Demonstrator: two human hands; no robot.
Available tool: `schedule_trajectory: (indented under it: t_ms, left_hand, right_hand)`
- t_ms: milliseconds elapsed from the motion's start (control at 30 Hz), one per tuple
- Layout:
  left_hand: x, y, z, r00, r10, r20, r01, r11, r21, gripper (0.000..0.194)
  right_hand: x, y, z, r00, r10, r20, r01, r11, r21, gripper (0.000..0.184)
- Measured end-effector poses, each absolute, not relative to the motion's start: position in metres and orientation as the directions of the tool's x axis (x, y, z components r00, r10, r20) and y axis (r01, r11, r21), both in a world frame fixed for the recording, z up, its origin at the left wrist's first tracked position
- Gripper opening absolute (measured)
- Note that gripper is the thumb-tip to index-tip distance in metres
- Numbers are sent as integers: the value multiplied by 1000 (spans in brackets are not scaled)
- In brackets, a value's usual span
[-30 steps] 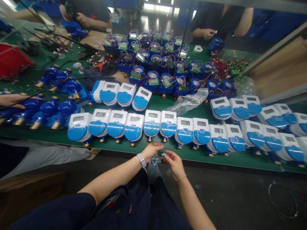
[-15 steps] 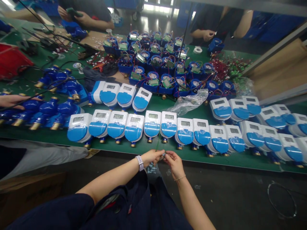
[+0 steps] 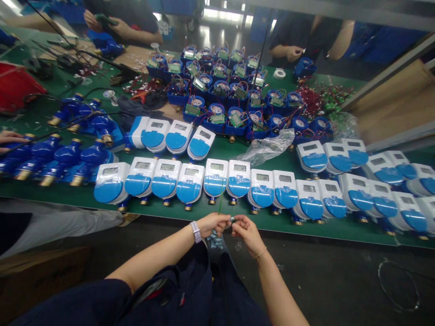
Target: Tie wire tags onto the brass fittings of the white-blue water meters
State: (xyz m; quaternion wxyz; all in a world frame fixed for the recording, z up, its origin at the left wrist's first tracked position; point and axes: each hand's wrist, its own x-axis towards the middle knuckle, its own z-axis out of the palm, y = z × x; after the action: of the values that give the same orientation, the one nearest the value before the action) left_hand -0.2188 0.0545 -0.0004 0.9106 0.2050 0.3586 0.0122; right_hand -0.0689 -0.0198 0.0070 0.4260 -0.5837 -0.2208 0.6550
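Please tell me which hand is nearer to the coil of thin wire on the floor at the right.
Right. The right hand is nearer, up and to the left of the wire coil. The left hand is farther away, on the far side of the right hand from the coil.

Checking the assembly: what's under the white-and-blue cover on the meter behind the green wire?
A brass pipe end shows below the white-and-blue cover; the rest of the meter body is hidden beneath it.

A green workbench (image 3: 61,194) — white-and-blue water meters (image 3: 190,183) in rows; a plastic bag (image 3: 268,147); wired meter bodies (image 3: 217,93) beyond.
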Motion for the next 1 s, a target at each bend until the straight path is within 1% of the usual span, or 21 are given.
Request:
schedule_trajectory:
  t_ms: [100, 167, 233, 300, 333, 367, 400, 467, 500, 533, 600, 667, 733, 767, 800, 833, 933, 967, 1000]
  left_hand:
    - [-216, 56, 2, 727, 182, -662, 160, 893, 421, 34]
    - [-212, 56, 4, 712, 237, -661, 178, 850, 497, 35]
    - [-207, 56, 8, 685, 382, -620, 173, 742, 648, 36]
    - [-203, 55, 13, 642, 568, -514, 159, 558, 815, 38]
    - [-202, 54, 16, 619, 640, -455, 157, 467, 870, 38]
    - [-201, 53, 17, 603, 673, -428, 169, 417, 893, 38]
    - [-201, 52, 16, 593, 672, -443, 181, 425, 887, 38]
    - [-203, 50, 11, 619, 553, -557, 206, 571, 795, 40]
    - [-204, 50, 6, 627, 473, -619, 213, 660, 721, 41]
    - [-204, 50, 1, 639, 389, -664, 226, 730, 645, 41]
    - [-204, 53, -7, 639, 336, -692, 230, 775, 589, 43]
    - [-202, 57, -9, 638, 366, -678, 243, 739, 628, 43]
    - [-199, 61, -6, 640, 398, -657, 269, 685, 677, 42]
    - [-197, 63, -4, 642, 402, -653, 282, 668, 688, 42]
    - [-196, 64, -3, 637, 394, -663, 296, 669, 682, 43]
    - [-194, 64, -2, 626, 373, -684, 308, 688, 657, 44]
    - [-191, 64, -4, 591, 310, -745, 301, 771, 561, 50]
    - [-190, 64, -4, 575, 321, -752, 291, 779, 555, 51]
    - [-190, 65, -4, 562, 353, -748, 280, 769, 574, 52]
  right_hand:
    - [-64, -15, 8, -35, 822, -569, -235, -560, -794, 26]
    - [-64, -9, 8, -56, 822, -567, -187, -567, -803, 25]
    - [-68, -4, 8, -48, 822, -568, -144, -568, -810, 30]
    - [-73, 0, 8, -2, 818, -575, -114, -571, -813, 35]
    - [-75, 1, 8, 32, 813, -581, -100, -576, -811, 39]
    - [-76, 2, 8, 72, 806, -587, -83, -582, -809, 42]
    - [-76, 3, 8, 112, 803, -585, -64, -581, -811, 43]
    - [-73, 4, 8, 148, 817, -557, 2, -563, -826, 40]
    - [-71, 5, 7, 109, 853, -510, 85, -519, -850, 36]
    - [-69, 5, 6, 112, 867, -485, 132, -497, -858, 30]
    - [-66, 5, 2, 78, 879, -471, 197, -477, -856, 26]
    - [-66, 5, -4, 74, 825, -560, 146, -564, -813, 32]
    - [-65, 6, -6, 85, 749, -657, 38, -662, -749, 38]
    - [-65, 7, -5, 89, 731, -677, 8, -680, -733, 38]
    - [-63, 8, -3, 87, 739, -668, 22, -672, -740, 35]
    - [-61, 9, 0, 74, 770, -634, 77, -638, -766, 31]
    - [-54, 13, 10, 28, 887, -460, 327, -443, -834, 15]
    - [-53, 14, 11, 18, 906, -424, 370, -400, -839, 15]
    - [-53, 16, 10, 24, 906, -423, 360, -402, -842, 18]
